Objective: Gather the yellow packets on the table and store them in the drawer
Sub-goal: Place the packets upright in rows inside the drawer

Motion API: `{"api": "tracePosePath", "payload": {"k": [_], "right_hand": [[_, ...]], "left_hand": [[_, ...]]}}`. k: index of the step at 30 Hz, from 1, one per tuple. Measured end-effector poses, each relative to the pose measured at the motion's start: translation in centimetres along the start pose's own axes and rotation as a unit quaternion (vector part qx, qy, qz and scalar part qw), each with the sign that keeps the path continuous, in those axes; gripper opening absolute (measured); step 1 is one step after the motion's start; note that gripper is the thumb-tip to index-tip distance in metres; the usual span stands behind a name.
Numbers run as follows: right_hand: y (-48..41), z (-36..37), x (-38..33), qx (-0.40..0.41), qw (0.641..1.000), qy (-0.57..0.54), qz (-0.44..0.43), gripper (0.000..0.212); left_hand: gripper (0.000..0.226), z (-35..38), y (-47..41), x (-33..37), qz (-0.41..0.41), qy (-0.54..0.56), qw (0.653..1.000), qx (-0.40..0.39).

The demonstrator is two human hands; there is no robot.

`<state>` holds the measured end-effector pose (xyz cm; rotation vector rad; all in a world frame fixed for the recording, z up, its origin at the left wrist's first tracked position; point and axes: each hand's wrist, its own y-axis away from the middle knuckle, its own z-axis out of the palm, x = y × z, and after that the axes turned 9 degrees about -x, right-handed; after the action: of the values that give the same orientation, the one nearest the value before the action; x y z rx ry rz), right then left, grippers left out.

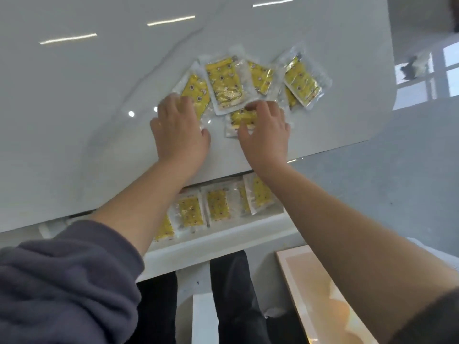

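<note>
Sweep the loose packets [224, 83] on the table [74, 95] inward from both sides into one stack, sliding rather than lifting, since slick wrappers likely skate apart, then drop them into the open drawer [223, 240] below the edge. The left hand [178, 130] lies flat, fingers slightly spread on the leftmost packet [196, 88]. The right hand [265, 135] arches over the near packet [244, 117], pinching it with curled fingers at its far edge and thumb at its near edge.

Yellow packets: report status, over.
Left grip flat on leftmost packet. Right grip pinching near packet. Several packets loose on table; stored packets in open drawer. Nothing blocking.
</note>
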<state>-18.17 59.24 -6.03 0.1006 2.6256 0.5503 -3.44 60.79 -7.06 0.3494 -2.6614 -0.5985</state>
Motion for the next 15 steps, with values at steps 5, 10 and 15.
{"api": "tracePosePath", "payload": {"k": [5,10,15], "right_hand": [[-6.5,-0.1,-2.8,-0.030,0.998,0.054,0.018,0.055],[-9.8,0.6,-4.2,-0.045,0.990,0.122,0.059,0.064],[-10.2,0.6,-4.2,-0.062,0.990,0.098,0.081,0.064]], "left_hand": [[0.070,0.2,-4.6,1.3,-0.144,-0.004,0.990,0.009],[0.064,-0.2,-6.2,1.8,-0.199,0.058,0.978,-0.037],[0.038,-0.7,-6.9,1.4,-0.202,0.108,0.967,-0.111]]}}
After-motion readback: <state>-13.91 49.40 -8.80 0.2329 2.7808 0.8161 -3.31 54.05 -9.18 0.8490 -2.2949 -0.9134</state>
